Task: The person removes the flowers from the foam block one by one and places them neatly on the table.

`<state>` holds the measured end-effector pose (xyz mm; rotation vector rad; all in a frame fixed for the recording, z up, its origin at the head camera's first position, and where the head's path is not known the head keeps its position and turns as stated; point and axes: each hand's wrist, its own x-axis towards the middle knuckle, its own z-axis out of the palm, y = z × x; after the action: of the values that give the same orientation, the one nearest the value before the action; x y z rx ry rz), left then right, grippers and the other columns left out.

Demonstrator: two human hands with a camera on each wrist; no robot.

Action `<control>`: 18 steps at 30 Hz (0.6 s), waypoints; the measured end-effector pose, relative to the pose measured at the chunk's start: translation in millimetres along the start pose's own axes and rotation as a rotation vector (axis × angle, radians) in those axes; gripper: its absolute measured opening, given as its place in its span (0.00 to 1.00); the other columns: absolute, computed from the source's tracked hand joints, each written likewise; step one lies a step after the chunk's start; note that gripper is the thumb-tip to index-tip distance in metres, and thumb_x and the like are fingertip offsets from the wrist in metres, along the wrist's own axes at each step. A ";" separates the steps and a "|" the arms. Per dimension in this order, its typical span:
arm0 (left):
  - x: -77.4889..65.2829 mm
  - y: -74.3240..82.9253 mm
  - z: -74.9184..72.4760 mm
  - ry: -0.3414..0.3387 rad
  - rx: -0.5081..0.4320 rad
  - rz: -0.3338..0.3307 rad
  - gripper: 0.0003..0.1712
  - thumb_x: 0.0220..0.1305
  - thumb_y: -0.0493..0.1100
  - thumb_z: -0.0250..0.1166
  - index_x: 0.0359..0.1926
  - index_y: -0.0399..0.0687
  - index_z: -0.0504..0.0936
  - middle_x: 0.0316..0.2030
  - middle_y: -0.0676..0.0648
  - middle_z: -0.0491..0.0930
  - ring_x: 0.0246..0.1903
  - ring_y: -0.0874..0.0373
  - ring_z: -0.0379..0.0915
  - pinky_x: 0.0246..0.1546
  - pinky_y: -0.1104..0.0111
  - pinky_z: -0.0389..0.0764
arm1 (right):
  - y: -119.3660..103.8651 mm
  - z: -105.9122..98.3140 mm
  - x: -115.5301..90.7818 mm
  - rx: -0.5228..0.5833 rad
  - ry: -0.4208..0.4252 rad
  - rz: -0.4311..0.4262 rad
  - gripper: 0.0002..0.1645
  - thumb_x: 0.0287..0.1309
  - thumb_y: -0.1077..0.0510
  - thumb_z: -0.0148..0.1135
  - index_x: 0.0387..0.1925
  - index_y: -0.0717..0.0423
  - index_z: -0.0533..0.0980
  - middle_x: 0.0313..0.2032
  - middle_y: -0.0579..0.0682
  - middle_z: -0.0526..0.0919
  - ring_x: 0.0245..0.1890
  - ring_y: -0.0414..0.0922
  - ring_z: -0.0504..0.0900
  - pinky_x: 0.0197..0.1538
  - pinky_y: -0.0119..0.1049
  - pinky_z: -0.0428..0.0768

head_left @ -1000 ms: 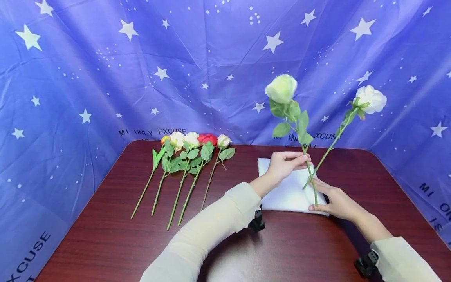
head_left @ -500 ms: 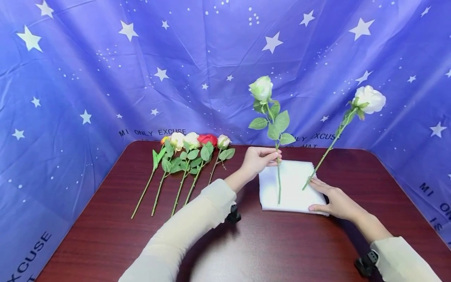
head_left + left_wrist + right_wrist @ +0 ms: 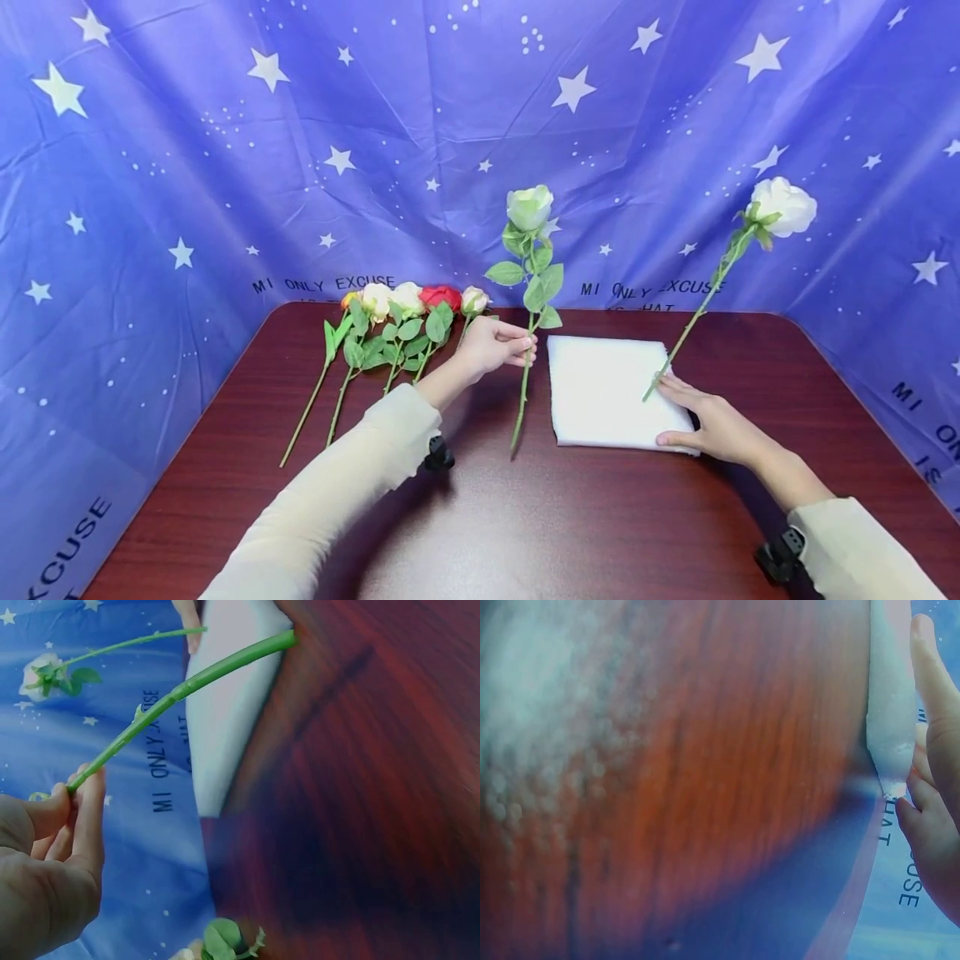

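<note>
My left hand [image 3: 489, 347] pinches the green stem of a pale green-white rose [image 3: 529, 208], held nearly upright just left of a white foam block [image 3: 606, 392]. In the left wrist view, the stem [image 3: 180, 691] runs out from between thumb and fingers, and its bare lower end is off the table. My right hand [image 3: 716, 423] rests on the foam block's right side, fingers and thumb spread. Beside its fingertips, a white rose [image 3: 783, 207] stands in the foam, tilted to the right. The right wrist view shows the right hand [image 3: 936, 795] against the foam's edge [image 3: 891, 697].
On the left of the dark red wooden table [image 3: 480, 525] lie several flowers, among them a red rose [image 3: 441, 297] and a tulip-leaved stem [image 3: 306, 415]. My left forearm covers part of their stems. A blue star-patterned curtain [image 3: 420, 125] hangs behind the table.
My left hand has carried the green-white rose leftward, from over the foam block to beside it. The right hand and the white rose in the foam have stayed in place.
</note>
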<state>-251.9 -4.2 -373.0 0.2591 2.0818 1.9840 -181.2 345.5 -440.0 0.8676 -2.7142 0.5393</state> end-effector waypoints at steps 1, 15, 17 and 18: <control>-2.2 -1.3 -2.4 0.004 0.013 -0.019 0.13 0.62 0.28 0.62 0.46 0.21 0.80 0.42 0.23 0.80 0.25 0.58 0.84 0.35 0.65 0.89 | 0.0 0.0 -0.1 0.002 0.000 0.000 0.49 0.38 0.44 0.77 0.59 0.69 0.72 0.60 0.71 0.73 0.64 0.14 0.45 0.60 -0.01 0.41; -18.8 -17.2 -31.3 0.001 0.062 -0.201 0.15 0.61 0.28 0.63 0.47 0.20 0.79 0.41 0.26 0.82 0.20 0.61 0.81 0.29 0.72 0.88 | -1.3 0.9 0.6 0.007 0.004 -0.005 0.49 0.38 0.44 0.77 0.59 0.69 0.72 0.60 0.71 0.73 0.64 0.14 0.45 0.61 0.00 0.42; -19.4 -19.7 -33.6 -0.002 0.055 -0.219 0.15 0.61 0.29 0.63 0.47 0.20 0.79 0.41 0.25 0.82 0.20 0.61 0.81 0.28 0.72 0.88 | -1.7 0.8 0.6 0.006 0.006 -0.003 0.49 0.38 0.44 0.77 0.59 0.69 0.72 0.59 0.71 0.73 0.64 0.13 0.45 0.61 0.00 0.41; -19.6 -20.9 -34.3 -0.004 0.045 -0.228 0.15 0.61 0.29 0.62 0.47 0.19 0.78 0.42 0.25 0.82 0.20 0.61 0.81 0.29 0.72 0.88 | -2.0 0.7 0.7 0.006 0.006 -0.003 0.49 0.38 0.44 0.77 0.59 0.69 0.72 0.59 0.71 0.73 0.64 0.13 0.45 0.61 0.00 0.41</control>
<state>-242.6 -43.9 -391.4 0.0310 2.0525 1.8041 -180.7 343.4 -439.9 0.8696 -2.7064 0.5487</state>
